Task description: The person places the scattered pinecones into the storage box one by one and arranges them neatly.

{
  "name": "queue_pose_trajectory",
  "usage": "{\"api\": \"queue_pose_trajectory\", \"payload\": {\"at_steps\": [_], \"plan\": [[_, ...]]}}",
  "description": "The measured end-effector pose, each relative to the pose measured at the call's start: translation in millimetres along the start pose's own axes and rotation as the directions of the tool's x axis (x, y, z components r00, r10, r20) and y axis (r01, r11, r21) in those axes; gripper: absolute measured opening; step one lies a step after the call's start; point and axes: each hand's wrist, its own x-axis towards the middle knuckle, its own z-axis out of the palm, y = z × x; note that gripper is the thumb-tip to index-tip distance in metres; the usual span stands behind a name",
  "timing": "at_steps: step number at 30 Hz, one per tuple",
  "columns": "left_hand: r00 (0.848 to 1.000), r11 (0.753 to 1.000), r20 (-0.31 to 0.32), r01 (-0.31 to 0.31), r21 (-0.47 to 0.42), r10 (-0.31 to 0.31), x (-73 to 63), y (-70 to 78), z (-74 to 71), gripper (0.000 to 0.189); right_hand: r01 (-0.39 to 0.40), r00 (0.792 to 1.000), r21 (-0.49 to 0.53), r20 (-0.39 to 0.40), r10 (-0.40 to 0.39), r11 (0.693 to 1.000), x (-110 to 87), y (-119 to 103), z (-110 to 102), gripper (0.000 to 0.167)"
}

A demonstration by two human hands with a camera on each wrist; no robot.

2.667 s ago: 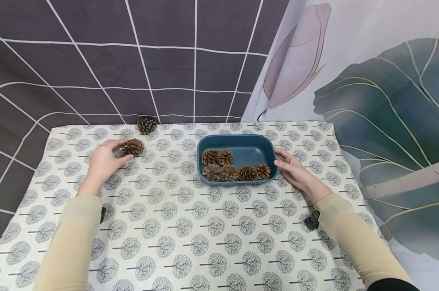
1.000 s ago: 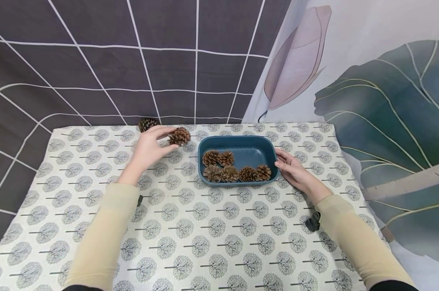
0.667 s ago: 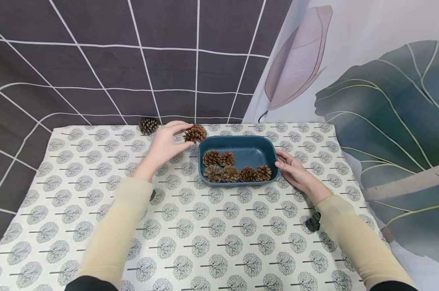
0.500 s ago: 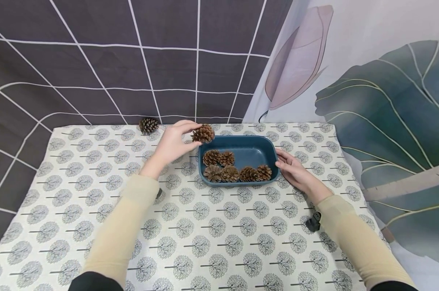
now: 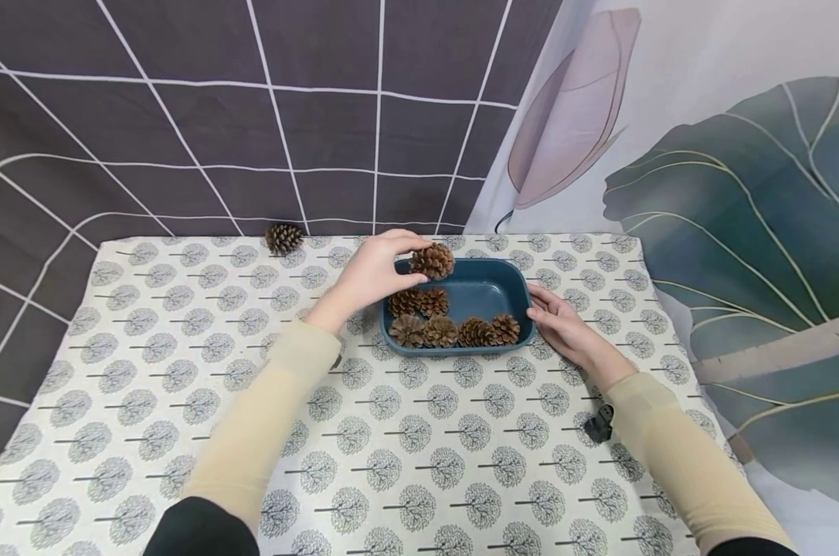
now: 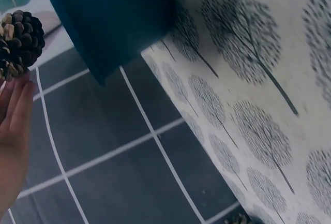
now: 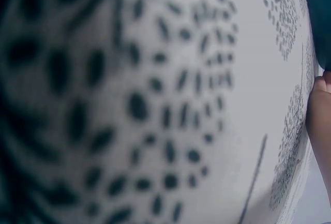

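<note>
My left hand (image 5: 372,272) pinches a brown pine cone (image 5: 433,262) between thumb and fingers above the back left part of a blue rectangular container (image 5: 485,282). In the left wrist view, the held pine cone (image 6: 23,40) rests at the fingertips. Several pine cones (image 5: 439,330) lie inside the container, along its left and near sides. My right hand (image 5: 562,324) holds the container's right end, its thumb at the rim and its fingers against the outer wall. The right wrist view shows only part of that hand (image 7: 321,115) beside the container.
Another pine cone (image 5: 283,239) sits at the table's back edge, left of the container. A tree-patterned cloth (image 5: 385,455) covers the table. Behind it hangs a dark gridded curtain (image 5: 329,131), with a leaf-printed curtain (image 5: 739,193) to the right.
My left hand has carried the pine cone rightward from the left of the table to above the container. My right hand and the container have stayed in place.
</note>
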Motion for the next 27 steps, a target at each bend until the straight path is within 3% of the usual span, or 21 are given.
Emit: {"api": "queue_pose_trajectory", "payload": {"at_steps": [7, 15, 27], "plan": [[0.995, 0.998, 0.092, -0.050, 0.048, 0.045, 11.7, 10.3, 16.5, 0.055, 0.006, 1.000, 0.001, 0.004, -0.006, 1.000, 0.6, 1.7, -1.6, 0.066], [0.986, 0.993, 0.151, -0.088, 0.081, 0.075, 24.4, 18.5, 33.0, 0.054, 0.006, 1.000, -0.002, 0.007, -0.006, 1.000, -0.2, 2.0, -4.1, 0.067], [0.959, 0.976, 0.273, -0.133, 0.172, 0.083, 35.7, 25.0, 49.7, 0.049, 0.013, 1.000, 0.002, 0.010, -0.013, 1.000, 1.3, 3.4, -3.6, 0.065]]}}
